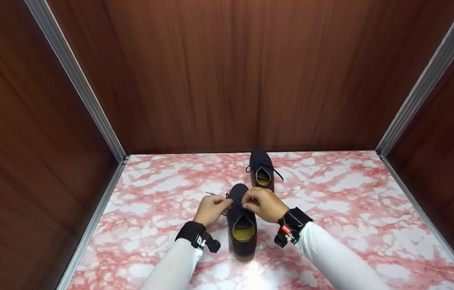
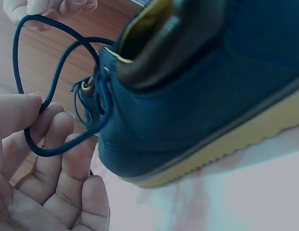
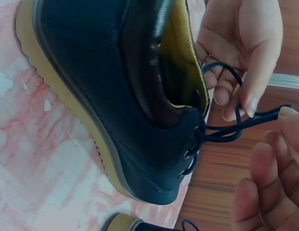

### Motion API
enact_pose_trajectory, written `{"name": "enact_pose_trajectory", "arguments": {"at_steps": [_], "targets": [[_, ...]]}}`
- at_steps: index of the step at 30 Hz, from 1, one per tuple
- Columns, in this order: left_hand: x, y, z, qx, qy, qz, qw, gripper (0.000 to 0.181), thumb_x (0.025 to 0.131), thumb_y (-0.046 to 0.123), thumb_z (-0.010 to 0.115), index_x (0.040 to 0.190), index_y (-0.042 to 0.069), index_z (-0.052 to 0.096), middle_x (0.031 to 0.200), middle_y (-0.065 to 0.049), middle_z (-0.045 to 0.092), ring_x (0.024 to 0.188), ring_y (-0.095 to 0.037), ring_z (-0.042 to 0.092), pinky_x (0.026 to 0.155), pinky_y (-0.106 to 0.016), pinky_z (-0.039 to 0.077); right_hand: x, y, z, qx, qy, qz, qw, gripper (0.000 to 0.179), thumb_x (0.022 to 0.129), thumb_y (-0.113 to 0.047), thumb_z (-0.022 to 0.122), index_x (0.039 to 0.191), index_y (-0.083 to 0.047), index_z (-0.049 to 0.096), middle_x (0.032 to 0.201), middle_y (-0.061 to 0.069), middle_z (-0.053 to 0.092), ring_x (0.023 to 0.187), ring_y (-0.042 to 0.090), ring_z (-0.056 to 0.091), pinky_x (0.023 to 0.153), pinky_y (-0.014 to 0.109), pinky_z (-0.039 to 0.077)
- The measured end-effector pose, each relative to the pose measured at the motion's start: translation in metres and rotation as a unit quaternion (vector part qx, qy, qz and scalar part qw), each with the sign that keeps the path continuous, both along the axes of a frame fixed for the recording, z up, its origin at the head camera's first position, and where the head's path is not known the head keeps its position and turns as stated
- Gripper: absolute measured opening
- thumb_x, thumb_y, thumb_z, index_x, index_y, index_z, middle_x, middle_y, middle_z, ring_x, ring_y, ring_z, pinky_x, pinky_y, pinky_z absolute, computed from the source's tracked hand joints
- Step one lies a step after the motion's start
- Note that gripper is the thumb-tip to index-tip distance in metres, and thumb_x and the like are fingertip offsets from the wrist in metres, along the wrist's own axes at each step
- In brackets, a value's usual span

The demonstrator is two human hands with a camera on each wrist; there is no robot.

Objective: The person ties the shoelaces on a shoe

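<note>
A dark blue lace-up shoe [image 1: 244, 250] with yellow lining stands on the surface, toe pointing away, both hands over its lacing. My left hand [image 1: 211, 210] pinches the blue shoelace [image 2: 16, 57] between thumb and forefinger, its other fingers loosely curled. On the other side, my right hand [image 1: 266, 204] pinches a doubled part of the lace, drawn out from the eyelets in the right wrist view. Between the hands the lace forms a loop. The pale tan sole [image 3: 67, 103] rests flat. From the head view, the fingertips hide most of the lacing.
A matching shoe [image 1: 260, 158] stands just beyond, slightly to the right, its lace hanging loose at the side. Red-and-white marbled flooring [image 1: 331, 233] lies beneath. Brown wood-grain panels [image 1: 227, 80] wall in the back and both sides, with metal strips [image 1: 86, 90] at the corners.
</note>
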State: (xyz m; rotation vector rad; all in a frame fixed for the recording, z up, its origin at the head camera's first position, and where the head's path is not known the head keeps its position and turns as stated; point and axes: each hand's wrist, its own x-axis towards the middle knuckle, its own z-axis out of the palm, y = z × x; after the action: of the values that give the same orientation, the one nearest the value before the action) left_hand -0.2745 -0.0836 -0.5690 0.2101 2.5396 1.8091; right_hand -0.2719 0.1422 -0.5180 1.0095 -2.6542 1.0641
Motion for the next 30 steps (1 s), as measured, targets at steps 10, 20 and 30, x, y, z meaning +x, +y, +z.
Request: {"name": "enact_pose_trajectory", "arguments": {"at_steps": [10, 20, 30], "targets": [[0.002, -0.007, -0.021, 0.006, -0.026, -0.01, 0.9996, 0.026, 0.099, 0.021, 0.069, 0.09, -0.002, 0.077, 0.09, -0.019, 0.077, 0.086, -0.036, 0.074, 0.078, -0.032, 0.061, -0.01, 0.017, -0.009, -0.038, -0.058, -0.045, 0.9966, 0.004, 0.096, -0.008, 0.073, 0.092, -0.009, 0.072, 0.086, 0.002, 0.07, 0.077, 0.003, 0.056, 0.072, 0.021, 0.049], [0.005, -0.01, -0.034, 0.025, -0.035, -0.026, 0.9987, 0.03, 0.1, 0.021, 0.069, 0.089, -0.008, 0.073, 0.087, -0.015, 0.074, 0.076, -0.009, 0.062, 0.076, -0.025, 0.053, -0.019, 0.018, -0.018, -0.027, -0.084, -0.094, 0.9917, 0.009, 0.096, -0.011, 0.073, 0.088, -0.008, 0.071, 0.078, 0.001, 0.068, 0.068, 0.003, 0.054, 0.066, 0.021, 0.045], [0.007, -0.006, -0.041, 0.143, -0.115, -0.031, 0.9826, 0.027, 0.1, 0.016, 0.067, 0.097, -0.011, 0.068, 0.084, -0.004, 0.069, 0.077, -0.013, 0.066, 0.082, -0.039, 0.063, -0.026, -0.001, -0.019, 0.024, -0.108, -0.11, 0.9877, 0.024, 0.097, -0.018, 0.073, 0.076, -0.009, 0.066, 0.064, -0.01, 0.048, 0.06, 0.006, 0.047, 0.061, 0.023, 0.039]]}}
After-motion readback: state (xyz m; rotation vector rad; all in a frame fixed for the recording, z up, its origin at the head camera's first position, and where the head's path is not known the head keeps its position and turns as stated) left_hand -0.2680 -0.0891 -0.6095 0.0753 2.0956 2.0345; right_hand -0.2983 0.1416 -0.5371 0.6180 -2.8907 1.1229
